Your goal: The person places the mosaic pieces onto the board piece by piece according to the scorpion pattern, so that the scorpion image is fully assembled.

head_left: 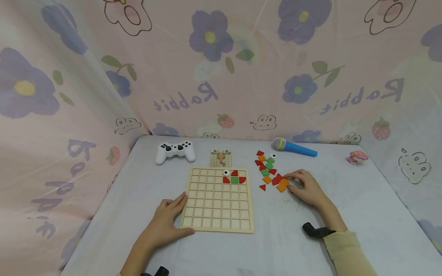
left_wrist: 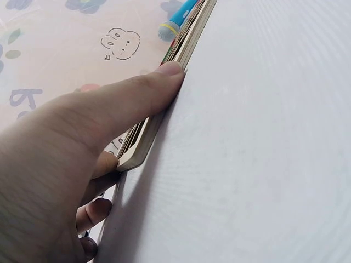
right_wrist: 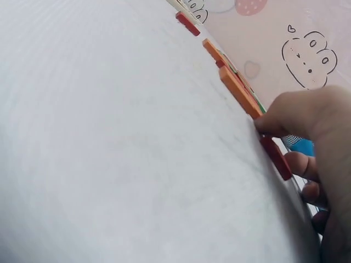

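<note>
My left hand (head_left: 164,222) rests at the near left corner of a wooden grid board (head_left: 217,226). Its thumb (left_wrist: 164,76) presses the near edge, and its fingers touch the left side. Set in the board's upper cells are a white eye disc (head_left: 226,173), a green square (head_left: 235,180) and several red rounded pieces (head_left: 243,180). My right hand (head_left: 306,188) is bent over the loose pieces, thumb beside an orange square (head_left: 281,188). A red piece (right_wrist: 276,159) lies between thumb and index finger in the right wrist view; whether they pinch it is unclear.
Loose red, orange and green pieces (head_left: 264,172) lie right of the board. Behind it is a small pattern card (head_left: 221,158). A white game controller (head_left: 175,152), a blue microphone (head_left: 295,147) and a pink trinket (head_left: 357,156) stand along the back. A patterned curtain (head_left: 241,76) surrounds the table.
</note>
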A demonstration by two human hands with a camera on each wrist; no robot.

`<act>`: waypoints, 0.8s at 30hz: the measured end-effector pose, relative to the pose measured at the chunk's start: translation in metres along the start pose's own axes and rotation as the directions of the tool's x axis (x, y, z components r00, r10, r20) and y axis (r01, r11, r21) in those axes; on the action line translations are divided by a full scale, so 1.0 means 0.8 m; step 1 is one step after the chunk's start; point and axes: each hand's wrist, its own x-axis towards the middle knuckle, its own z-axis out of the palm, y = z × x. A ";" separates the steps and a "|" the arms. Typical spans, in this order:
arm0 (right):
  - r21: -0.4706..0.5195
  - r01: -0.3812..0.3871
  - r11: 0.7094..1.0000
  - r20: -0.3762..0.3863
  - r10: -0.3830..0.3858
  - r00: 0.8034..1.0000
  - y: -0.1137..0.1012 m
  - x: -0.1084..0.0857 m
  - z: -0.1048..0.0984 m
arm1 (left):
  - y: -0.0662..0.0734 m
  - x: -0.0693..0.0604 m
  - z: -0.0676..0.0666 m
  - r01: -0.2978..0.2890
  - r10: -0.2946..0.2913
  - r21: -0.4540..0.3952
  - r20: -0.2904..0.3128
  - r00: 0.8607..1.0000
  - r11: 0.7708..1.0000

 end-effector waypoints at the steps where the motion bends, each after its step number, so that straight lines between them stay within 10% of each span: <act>1: -0.001 -0.001 1.000 -0.006 0.001 1.000 0.000 0.000 0.000 | 0.000 0.000 0.000 -0.003 0.003 -0.001 -0.003 1.000 1.000; 24: 0.008 -0.040 0.999 -0.065 0.040 0.997 0.005 -0.004 0.002 | 0.000 -0.001 -0.001 -0.029 0.029 -0.001 -0.018 0.999 1.000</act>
